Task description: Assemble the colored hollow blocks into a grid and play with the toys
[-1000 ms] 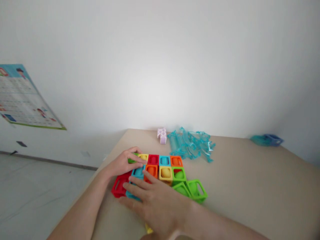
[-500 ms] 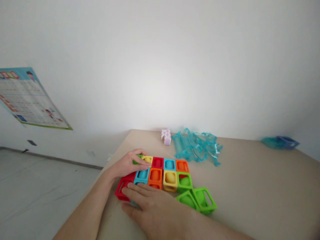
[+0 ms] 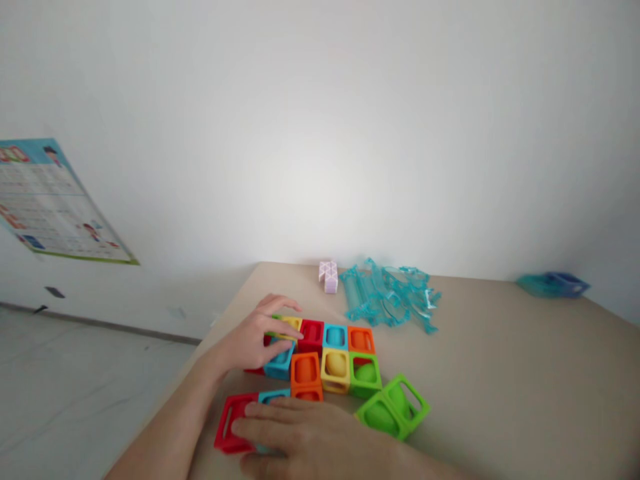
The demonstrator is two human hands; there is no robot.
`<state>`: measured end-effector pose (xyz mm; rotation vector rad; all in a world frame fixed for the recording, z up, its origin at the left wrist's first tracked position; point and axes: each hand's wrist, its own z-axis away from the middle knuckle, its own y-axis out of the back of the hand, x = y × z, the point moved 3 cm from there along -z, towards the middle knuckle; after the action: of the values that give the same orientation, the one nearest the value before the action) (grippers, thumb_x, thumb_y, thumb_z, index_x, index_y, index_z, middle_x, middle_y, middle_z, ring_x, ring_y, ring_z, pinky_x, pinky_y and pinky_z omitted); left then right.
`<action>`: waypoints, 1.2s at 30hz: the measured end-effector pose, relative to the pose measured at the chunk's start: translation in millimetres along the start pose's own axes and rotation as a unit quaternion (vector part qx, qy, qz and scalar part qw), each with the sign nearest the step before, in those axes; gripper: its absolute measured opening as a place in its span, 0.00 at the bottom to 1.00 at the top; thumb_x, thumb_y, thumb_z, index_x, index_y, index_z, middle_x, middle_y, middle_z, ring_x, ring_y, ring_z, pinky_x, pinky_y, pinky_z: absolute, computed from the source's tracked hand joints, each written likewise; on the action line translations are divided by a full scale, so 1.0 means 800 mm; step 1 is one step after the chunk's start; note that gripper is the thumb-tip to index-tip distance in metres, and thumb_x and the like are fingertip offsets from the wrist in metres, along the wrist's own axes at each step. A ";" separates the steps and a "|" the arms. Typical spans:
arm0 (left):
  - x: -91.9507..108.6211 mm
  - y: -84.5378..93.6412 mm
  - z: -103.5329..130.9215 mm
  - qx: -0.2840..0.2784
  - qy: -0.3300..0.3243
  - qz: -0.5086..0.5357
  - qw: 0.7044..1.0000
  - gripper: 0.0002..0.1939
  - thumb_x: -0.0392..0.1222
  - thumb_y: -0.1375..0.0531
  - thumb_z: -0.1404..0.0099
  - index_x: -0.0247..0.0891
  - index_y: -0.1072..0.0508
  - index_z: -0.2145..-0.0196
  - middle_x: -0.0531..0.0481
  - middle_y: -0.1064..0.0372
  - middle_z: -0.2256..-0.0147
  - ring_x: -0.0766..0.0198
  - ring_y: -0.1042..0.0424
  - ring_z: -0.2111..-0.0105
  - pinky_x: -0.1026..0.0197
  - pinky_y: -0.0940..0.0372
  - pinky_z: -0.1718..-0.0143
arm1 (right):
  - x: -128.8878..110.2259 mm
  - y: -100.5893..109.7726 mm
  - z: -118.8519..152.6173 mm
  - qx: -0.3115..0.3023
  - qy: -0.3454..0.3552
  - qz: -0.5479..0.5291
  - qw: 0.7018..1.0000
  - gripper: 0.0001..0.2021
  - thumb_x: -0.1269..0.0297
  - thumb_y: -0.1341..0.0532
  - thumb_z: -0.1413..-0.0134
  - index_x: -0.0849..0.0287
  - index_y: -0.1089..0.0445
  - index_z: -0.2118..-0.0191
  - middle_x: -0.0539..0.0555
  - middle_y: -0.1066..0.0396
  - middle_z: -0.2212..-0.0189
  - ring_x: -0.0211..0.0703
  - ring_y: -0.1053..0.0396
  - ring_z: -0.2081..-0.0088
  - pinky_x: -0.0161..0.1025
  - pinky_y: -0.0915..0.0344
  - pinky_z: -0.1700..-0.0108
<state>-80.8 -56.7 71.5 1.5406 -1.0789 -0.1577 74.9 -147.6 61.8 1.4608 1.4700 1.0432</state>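
A group of coloured cube blocks, each with cut-out windows and a rounded piece inside, lies on the table. My left hand [image 3: 253, 337] rests on the back left of the group with its fingers apart. Its fingertips touch a yellow block [image 3: 292, 325] and a blue block [image 3: 280, 361]. My right hand [image 3: 310, 437] lies flat over the front blocks, fingers stretched leftward onto a red block [image 3: 236, 421] and partly hiding a blue one. Between the hands sits an orange block [image 3: 306, 369]. Two green blocks [image 3: 393, 408] stand at an angle beside my right wrist.
Clear teal plastic pieces [image 3: 390, 293] lie in a heap near the wall. Left of them is a small lilac-and-white folded block puzzle [image 3: 329, 277]. A blue-teal object [image 3: 553, 285] sits at the far right. The table's left edge [image 3: 227, 308] runs by my left forearm.
My right hand has moved toward me, and the front red and blue blocks came with it, opening a gap behind them. My left fingers have spread. The green pair has turned slightly.
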 end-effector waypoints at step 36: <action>0.006 -0.009 -0.022 -0.158 -0.033 0.096 0.982 0.16 0.33 0.46 0.35 0.46 0.18 0.65 0.49 0.38 0.44 0.60 0.33 0.51 0.58 0.41 0.46 | -0.006 -0.036 0.004 -0.034 -0.137 -0.129 0.981 0.23 0.62 0.54 0.32 0.70 0.44 0.38 0.63 0.38 0.40 0.48 0.37 0.42 0.40 0.40 0.41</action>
<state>-63.1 -48.5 72.9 1.1484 -1.1871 -0.2366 67.9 -152.4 33.6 1.2686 1.3663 0.6964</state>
